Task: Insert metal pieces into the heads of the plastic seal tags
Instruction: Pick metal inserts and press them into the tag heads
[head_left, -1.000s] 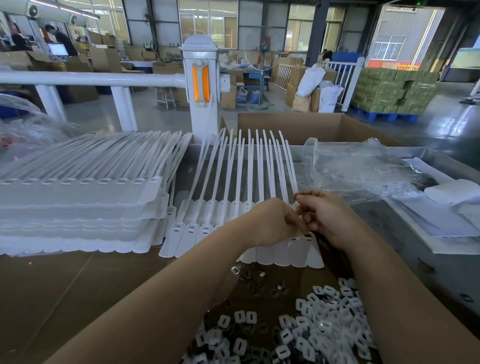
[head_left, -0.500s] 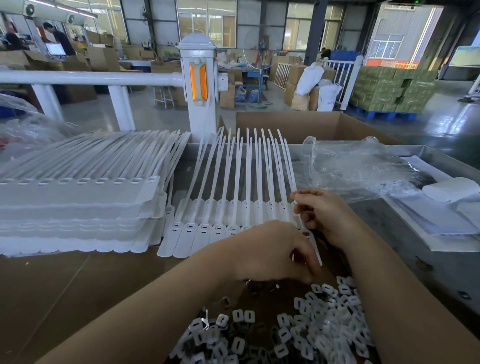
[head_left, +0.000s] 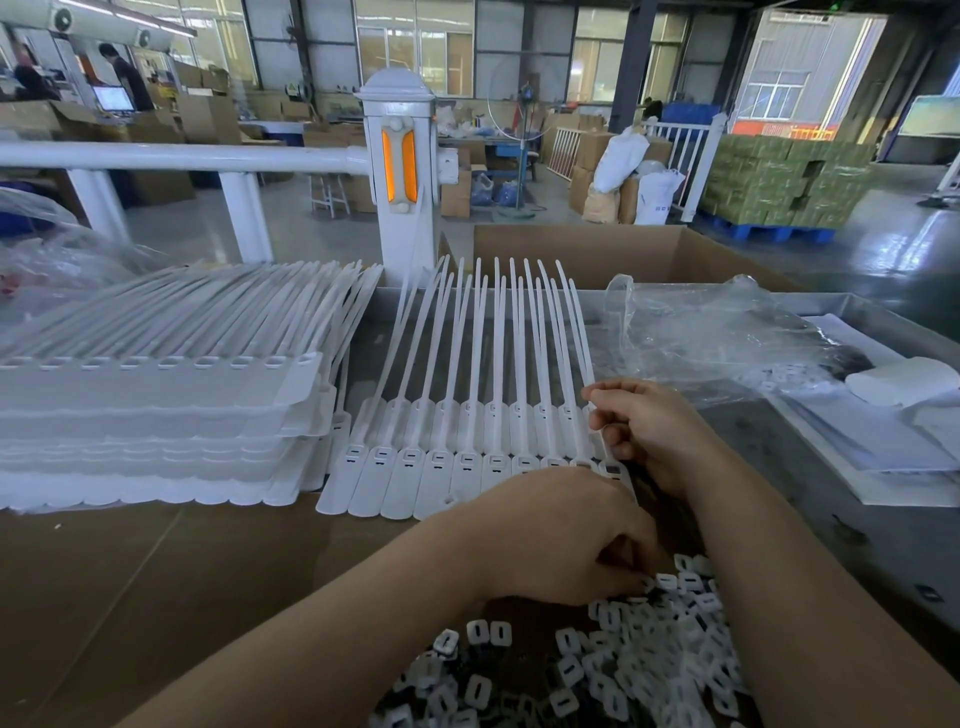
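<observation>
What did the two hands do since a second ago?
The left hand left the row of seal tags and dropped toward the pile of small pieces, fingers curled there. The right hand stayed at the row's right end. The tag stack didn't move.

I see matt white plastic seal tags (head_left: 467, 441) on a brown cardboard sheet (head_left: 130, 571). Bag (head_left: 701, 332): clear glossy film. Tray (head_left: 857, 519): dull grey metal.

Bare cardboard (head_left: 130, 597) open front-left; stacked tags (head_left: 156, 415) left, plastic bag (head_left: 701, 332) right, railing post (head_left: 400, 171) behind.
</observation>
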